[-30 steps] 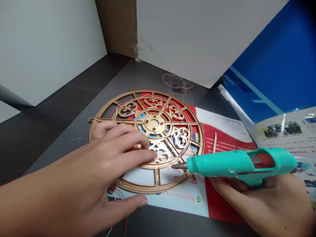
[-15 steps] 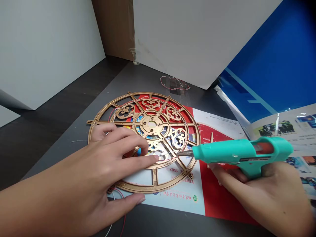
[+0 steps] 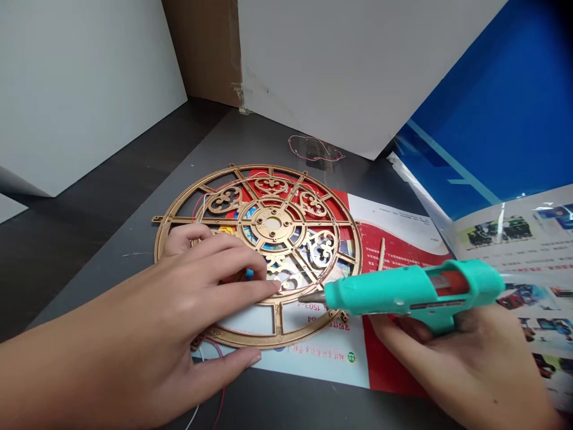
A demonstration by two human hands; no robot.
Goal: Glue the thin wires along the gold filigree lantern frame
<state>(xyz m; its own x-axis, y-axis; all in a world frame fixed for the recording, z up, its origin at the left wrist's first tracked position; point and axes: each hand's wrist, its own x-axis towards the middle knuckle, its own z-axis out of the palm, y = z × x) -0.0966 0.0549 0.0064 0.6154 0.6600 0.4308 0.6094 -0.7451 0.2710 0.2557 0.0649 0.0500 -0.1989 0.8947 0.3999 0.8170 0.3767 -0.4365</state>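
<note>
A gold-coloured openwork wheel (image 3: 280, 322) with spokes and scroll ornaments lies flat on a printed folder. My left hand (image 3: 192, 292) rests over its near left part, fingers bent and thumb stretched apart. The index fingertip presses beside a thin red-and-white wire (image 3: 329, 266) that runs round the inner ring. My right hand (image 3: 465, 364) is closed round the grip of a turquoise hot glue gun (image 3: 380, 292). The gun's metal nozzle (image 3: 312, 297) points left, just above the wheel's lower right, close to my left index fingertip. Whether it touches is unclear.
Beneath the wheel is the red and white folder (image 3: 394, 239), with a small wooden stick (image 3: 381, 254) on it. A looped thin wire (image 3: 313, 148) lies farther back. White panels (image 3: 340, 65) rise behind, and a booklet with pictures (image 3: 528, 251) is at right.
The glue gun has moved left and slightly down, its nozzle now nearer my left index fingertip. My left hand stays on the wheel; the whole view has shifted slightly.
</note>
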